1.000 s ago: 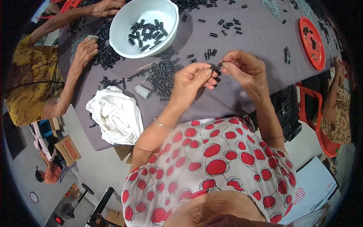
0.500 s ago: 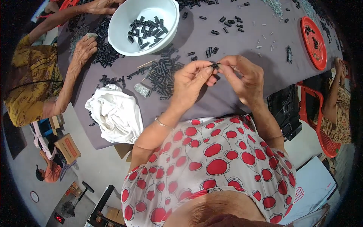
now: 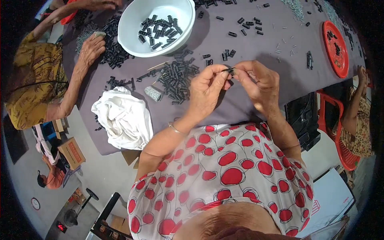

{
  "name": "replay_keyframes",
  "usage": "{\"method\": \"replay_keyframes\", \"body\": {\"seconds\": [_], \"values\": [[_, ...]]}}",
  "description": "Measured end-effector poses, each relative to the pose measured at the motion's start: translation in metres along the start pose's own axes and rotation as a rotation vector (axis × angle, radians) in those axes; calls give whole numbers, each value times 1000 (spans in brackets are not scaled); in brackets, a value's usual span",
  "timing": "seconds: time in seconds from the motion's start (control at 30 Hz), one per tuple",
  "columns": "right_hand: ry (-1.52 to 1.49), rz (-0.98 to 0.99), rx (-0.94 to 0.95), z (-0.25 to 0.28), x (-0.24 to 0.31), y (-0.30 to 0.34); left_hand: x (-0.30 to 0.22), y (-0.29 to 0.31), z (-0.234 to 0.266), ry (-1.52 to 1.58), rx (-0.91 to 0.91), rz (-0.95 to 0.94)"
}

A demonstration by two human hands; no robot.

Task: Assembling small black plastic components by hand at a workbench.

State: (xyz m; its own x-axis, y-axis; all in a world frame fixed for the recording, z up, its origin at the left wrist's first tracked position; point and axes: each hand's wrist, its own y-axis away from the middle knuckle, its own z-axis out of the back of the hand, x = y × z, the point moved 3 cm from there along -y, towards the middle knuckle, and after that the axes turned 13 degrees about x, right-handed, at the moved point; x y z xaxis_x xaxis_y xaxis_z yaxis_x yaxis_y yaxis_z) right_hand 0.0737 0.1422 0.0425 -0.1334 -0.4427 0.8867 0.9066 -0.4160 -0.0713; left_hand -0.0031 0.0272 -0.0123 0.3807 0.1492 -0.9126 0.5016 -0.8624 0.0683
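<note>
Over the near part of the grey-covered table, my left hand (image 3: 207,89) pinches a small black plastic part (image 3: 229,71) between thumb and forefinger. My right hand (image 3: 258,84) meets it from the right, its thumb and fingertips closed at the part's other end. Fingers hide most of the piece. Another dark bit shows under the left fingers. Left of my hands lies a heap of black plastic parts (image 3: 175,80). Beyond it, a white basin (image 3: 125,28) holds several short black cylindrical pieces (image 3: 162,31). A few similar pieces (image 3: 229,54) lie just past my fingers.
A bunched white cloth (image 3: 122,118) and a small grey speckled lump (image 3: 153,93) lie at left. A red tray (image 3: 331,66) with black parts sits at right, near loose springs (image 3: 294,10). A co-worker's hand (image 3: 92,50) rests by another heap; another person sits at right.
My hands stay pinched together on the small part with barely any shift. The whole view has shifted slightly. At far left, the co-worker's upper hand has moved a little.
</note>
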Motion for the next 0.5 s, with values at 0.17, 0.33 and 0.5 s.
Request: {"method": "replay_keyframes", "body": {"seconds": [0.17, 0.33, 0.5], "values": [[118, 69, -39, -5, 1, 1, -2, 1, -1, -68, -41, -10], [60, 15, -33, -8, 0, -3, -2, 0, 1, -42, -35, -10], [154, 133, -36, -9, 2, -1, -8, -1, 2, 7, -35, 52]]}}
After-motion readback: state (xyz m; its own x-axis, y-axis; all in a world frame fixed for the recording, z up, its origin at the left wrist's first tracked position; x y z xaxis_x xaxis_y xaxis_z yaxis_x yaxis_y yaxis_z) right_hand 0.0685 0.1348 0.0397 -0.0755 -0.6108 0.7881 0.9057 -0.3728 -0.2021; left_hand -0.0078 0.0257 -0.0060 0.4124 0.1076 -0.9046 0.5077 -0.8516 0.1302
